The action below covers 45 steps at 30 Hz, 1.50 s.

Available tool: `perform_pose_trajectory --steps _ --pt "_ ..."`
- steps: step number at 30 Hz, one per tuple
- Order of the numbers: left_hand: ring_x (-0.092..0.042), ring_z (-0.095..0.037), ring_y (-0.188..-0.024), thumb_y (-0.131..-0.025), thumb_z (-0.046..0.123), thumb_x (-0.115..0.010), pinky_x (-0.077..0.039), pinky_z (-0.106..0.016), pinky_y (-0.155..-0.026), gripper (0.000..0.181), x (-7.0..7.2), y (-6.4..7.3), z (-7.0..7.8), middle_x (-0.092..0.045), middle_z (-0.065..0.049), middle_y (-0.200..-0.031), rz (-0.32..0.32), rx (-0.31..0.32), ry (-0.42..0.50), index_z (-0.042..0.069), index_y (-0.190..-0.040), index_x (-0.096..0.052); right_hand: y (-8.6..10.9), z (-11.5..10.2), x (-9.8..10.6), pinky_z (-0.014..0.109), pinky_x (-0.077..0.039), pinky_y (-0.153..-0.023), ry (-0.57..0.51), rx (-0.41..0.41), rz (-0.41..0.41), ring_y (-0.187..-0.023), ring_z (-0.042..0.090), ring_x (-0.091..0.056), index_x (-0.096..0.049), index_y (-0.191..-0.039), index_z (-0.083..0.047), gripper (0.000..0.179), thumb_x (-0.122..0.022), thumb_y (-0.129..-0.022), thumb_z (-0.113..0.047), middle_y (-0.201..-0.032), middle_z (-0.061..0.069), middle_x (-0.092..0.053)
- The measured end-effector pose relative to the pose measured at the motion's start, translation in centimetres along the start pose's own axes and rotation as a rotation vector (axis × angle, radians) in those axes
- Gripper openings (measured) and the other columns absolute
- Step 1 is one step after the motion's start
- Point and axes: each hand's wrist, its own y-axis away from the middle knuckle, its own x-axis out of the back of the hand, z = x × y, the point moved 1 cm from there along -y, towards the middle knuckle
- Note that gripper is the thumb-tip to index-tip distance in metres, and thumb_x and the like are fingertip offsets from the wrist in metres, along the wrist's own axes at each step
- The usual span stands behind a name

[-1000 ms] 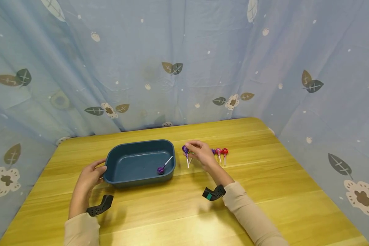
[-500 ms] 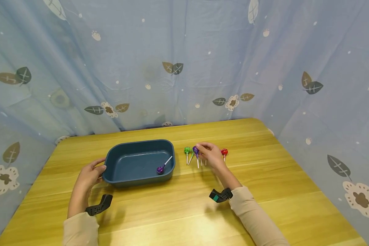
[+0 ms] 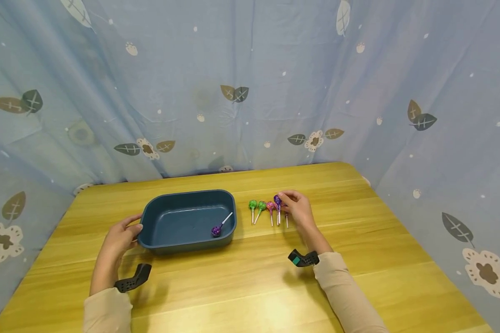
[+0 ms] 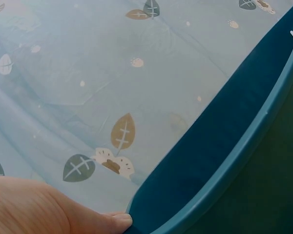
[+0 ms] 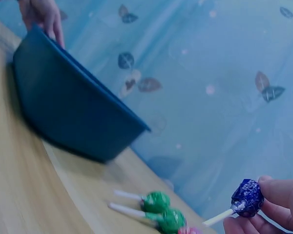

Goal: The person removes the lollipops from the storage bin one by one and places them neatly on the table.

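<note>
My left hand [image 3: 118, 238] holds the left end of a dark blue plastic basin [image 3: 189, 246], its thumb at the rim in the left wrist view. Inside the basin, near its right end, lies a purple lollipop [image 3: 216, 231]. My right hand [image 3: 297, 210] pinches another purple lollipop [image 5: 247, 197] by its wrapped head, stick pointing down, over a row on the table. That row shows two green lollipops, the left one [image 3: 253, 204] and its neighbour [image 3: 261, 206], then a pink lollipop [image 3: 270, 206]. Further right, sticks show below my fingers while the heads are hidden.
Everything stands on a yellow wood-grain table [image 3: 216, 286]. A light blue curtain [image 3: 250, 92] with leaf and flower prints hangs right behind its back edge and along both sides. Each wrist wears a black camera mount, such as the right one [image 3: 303, 258].
My right hand has moved rightward along the row with the purple lollipop, uncovering the green and pink ones. The red lollipop at the right end is now covered. The left hand stays put.
</note>
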Motion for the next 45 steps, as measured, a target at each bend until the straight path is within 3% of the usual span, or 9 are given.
perform_pose_trajectory --steps 13,20,28,38,45 --pt "-0.063 -0.018 -0.091 -0.105 0.016 -0.037 -0.051 -0.034 -0.075 0.053 0.0 0.0 0.1 -0.042 -0.035 -0.137 -0.01 0.003 -0.003 -0.005 -0.151 -0.022 -1.5 0.3 3.7 0.039 -0.051 -0.084 -0.01 -0.037 0.098 -0.078 0.014 -0.064 -0.062 -0.117 0.003 0.033 -0.065 -0.094 -0.021 -0.1 0.006 -0.064" --pt "-0.062 -0.018 -0.09 -0.105 0.017 -0.037 -0.051 -0.033 -0.074 0.053 0.0 -0.1 0.1 -0.043 -0.035 -0.136 -0.01 -0.003 -0.011 -0.004 -0.151 -0.023 -2.2 0.4 6.1 0.04 -0.049 -0.087 0.045 -0.068 0.132 -0.082 0.013 -0.061 -0.061 -0.121 0.001 0.04 -0.065 -0.094 -0.027 -0.099 0.003 -0.063" --pt "-0.058 -0.029 -0.107 -0.106 0.019 -0.036 -0.05 -0.041 -0.085 0.053 0.2 -0.2 0.1 -0.037 -0.034 -0.142 -0.03 0.012 -0.023 -0.003 -0.152 -0.02 -2.3 1.3 7.5 0.039 -0.05 -0.086 0.021 -0.092 0.127 -0.083 0.013 -0.061 -0.059 -0.124 0.003 0.041 -0.064 -0.095 -0.025 -0.101 0.004 -0.061" --pt "-0.062 -0.02 -0.093 -0.105 0.019 -0.037 -0.052 -0.036 -0.08 0.053 0.1 -0.1 -0.1 -0.048 -0.032 -0.131 -0.014 -0.006 -0.015 -0.004 -0.151 -0.024 -2.4 1.5 9.6 0.03 -0.052 -0.079 0.026 -0.147 0.151 -0.078 0.01 -0.061 -0.057 -0.126 0.002 0.045 -0.068 -0.092 -0.026 -0.093 -0.002 -0.063" --pt "-0.061 -0.023 -0.099 -0.105 0.019 -0.037 -0.051 -0.037 -0.081 0.053 0.1 -0.2 0.0 -0.041 -0.034 -0.138 -0.012 0.012 -0.018 -0.004 -0.151 -0.022 -2.3 1.7 9.9 0.026 -0.053 -0.072 0.152 -0.158 0.142 -0.077 0.012 -0.06 -0.061 -0.121 0.004 0.038 -0.067 -0.093 -0.022 -0.092 0.001 -0.062"
